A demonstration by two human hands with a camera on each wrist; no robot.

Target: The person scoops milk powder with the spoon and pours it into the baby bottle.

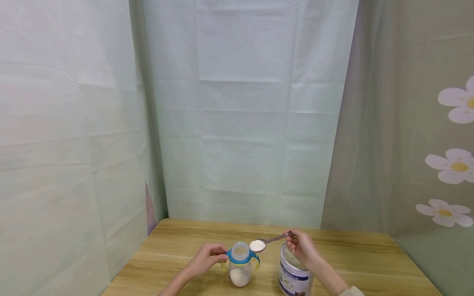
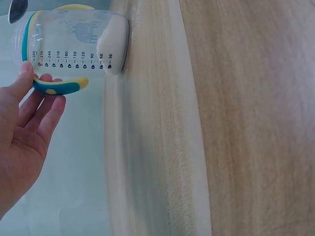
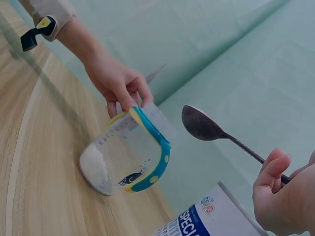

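Note:
A clear baby bottle (image 1: 240,274) with a blue collar and two blue-and-yellow handles stands uncapped on the table, white powder settled in its bottom. My left hand (image 1: 208,260) grips the bottle's left handle (image 2: 61,87), thumb on top and fingers beneath it. Pinched by the handle in my right hand (image 1: 304,248), a metal spoon (image 1: 258,246) heaped with white powder hovers just right of the bottle's mouth. Below the right hand stands an open milk powder can (image 1: 295,279) with a white and dark blue label. Its contents are mostly hidden by the hand.
The wood-grain table (image 1: 185,238) carries the bottle and can near its front edge. Pale curtains (image 1: 244,144) hang behind and at the left. A curtain with white flowers (image 1: 457,166) closes off the right side.

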